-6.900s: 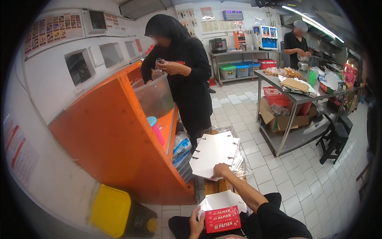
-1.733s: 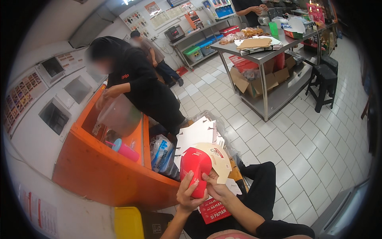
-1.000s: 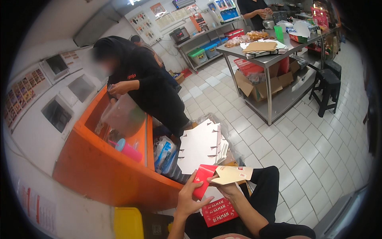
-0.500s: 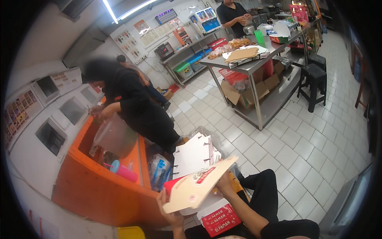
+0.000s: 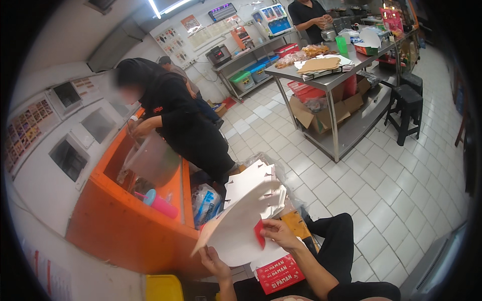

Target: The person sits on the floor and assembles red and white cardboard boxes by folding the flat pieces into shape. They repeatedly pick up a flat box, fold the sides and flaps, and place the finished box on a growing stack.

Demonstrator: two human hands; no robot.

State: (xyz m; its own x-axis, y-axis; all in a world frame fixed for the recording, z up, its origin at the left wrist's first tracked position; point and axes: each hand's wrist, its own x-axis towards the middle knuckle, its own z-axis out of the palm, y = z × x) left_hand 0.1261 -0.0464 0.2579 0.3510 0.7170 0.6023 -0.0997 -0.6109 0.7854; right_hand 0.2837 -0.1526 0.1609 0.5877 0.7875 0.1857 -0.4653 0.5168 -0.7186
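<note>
A flat cardboard box blank (image 5: pixel 233 236) curves upward in front of me, its white inner face toward me and a red flap (image 5: pixel 259 234) folded in at the right. My left hand (image 5: pixel 216 263) is closed on its lower left edge. With fingers and thumb, my right hand (image 5: pixel 281 234) pinches the red flap. Just beyond stands a stack of white box blanks (image 5: pixel 246 185) with notched edges. Below my right forearm, several red printed cartons (image 5: pixel 281 276) with white flaps lie near my lap. The blank's printed outer face is mostly hidden.
At left, a person in black (image 5: pixel 170 115) leans over an orange counter (image 5: pixel 135 228) with a translucent tub (image 5: pixel 153 160) and pink tumbler (image 5: pixel 161 203). A steel table (image 5: pixel 326 83) and black stools (image 5: pixel 404 113) stand farther right. A yellow object (image 5: pixel 163 288) is low at left.
The box blank has turned and bent from printed side up to white inner face toward me. My right hand has shifted onto its red flap. The view has swung slightly left.
</note>
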